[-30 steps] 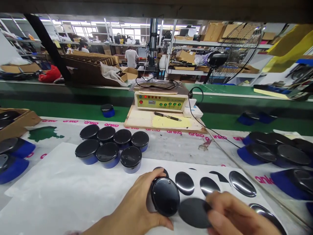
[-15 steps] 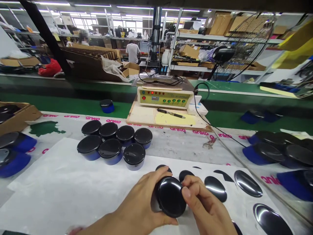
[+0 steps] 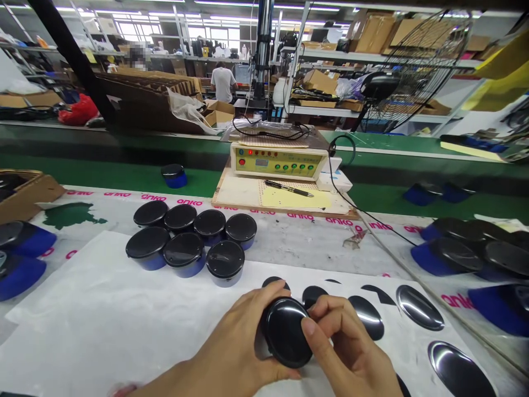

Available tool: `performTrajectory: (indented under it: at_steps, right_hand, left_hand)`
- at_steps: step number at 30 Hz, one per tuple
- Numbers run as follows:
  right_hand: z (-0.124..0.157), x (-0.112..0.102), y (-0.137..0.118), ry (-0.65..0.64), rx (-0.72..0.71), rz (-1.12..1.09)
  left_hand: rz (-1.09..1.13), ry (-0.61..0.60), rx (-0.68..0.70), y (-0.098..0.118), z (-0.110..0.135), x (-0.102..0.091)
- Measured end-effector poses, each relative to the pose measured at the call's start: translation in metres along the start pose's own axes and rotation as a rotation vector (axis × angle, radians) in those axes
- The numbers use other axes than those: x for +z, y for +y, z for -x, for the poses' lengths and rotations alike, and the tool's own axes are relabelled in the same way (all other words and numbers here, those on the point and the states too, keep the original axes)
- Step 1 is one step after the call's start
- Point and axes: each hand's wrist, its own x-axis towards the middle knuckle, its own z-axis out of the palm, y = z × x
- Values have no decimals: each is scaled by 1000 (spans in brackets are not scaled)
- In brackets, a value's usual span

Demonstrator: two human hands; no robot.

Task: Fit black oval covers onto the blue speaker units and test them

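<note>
My left hand (image 3: pixel 243 336) is wrapped around a round, black-topped housing (image 3: pixel 264 344), its glossy top tilted towards me. A glossy black disc (image 3: pixel 288 333) covers that top. At the disc's right edge, my right hand (image 3: pixel 351 347) has thumb and curled fingers closed on the rim; the thumb presses on the upper right. Several more glossy black discs (image 3: pixel 417 309) lie on a white sheet (image 3: pixel 407 353) under and right of my hands. Beyond my left hand, several black-topped round housings (image 3: pixel 225 262) with bluish sides stand grouped in two rows.
Behind stands a control box (image 3: pixel 276 162) with buttons and a lit red light, a pen (image 3: pixel 289 188) before it. A cable (image 3: pixel 372 220) runs rightward. Blue housings (image 3: pixel 446 256) sit at right, others (image 3: pixel 25 259) at left by a cardboard box (image 3: pixel 28 198). Someone in a grey shirt (image 3: pixel 223 82) is far behind.
My right thumb has slid slightly left and further onto the disc's edge. My left hand keeps the housing in nearly the same place. The view has shifted a little.
</note>
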Motion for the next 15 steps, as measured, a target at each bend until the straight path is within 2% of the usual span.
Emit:
performTrajectory:
  at_steps: [6,9,12,15]
  right_hand:
    - [1,0,-2,12,-48,87]
    - [2,1,-2,33,-71,138]
    - [1,1,-5,10,-121,224]
    - [0,-9,-7,-18,-134,319]
  left_hand:
    - [4,20,14,-1,-1,2]
    - [-36,43,72,-3,-1,1]
    - [-183,53,259,-7,-2,0]
    - [-404,48,491,-9,5,4]
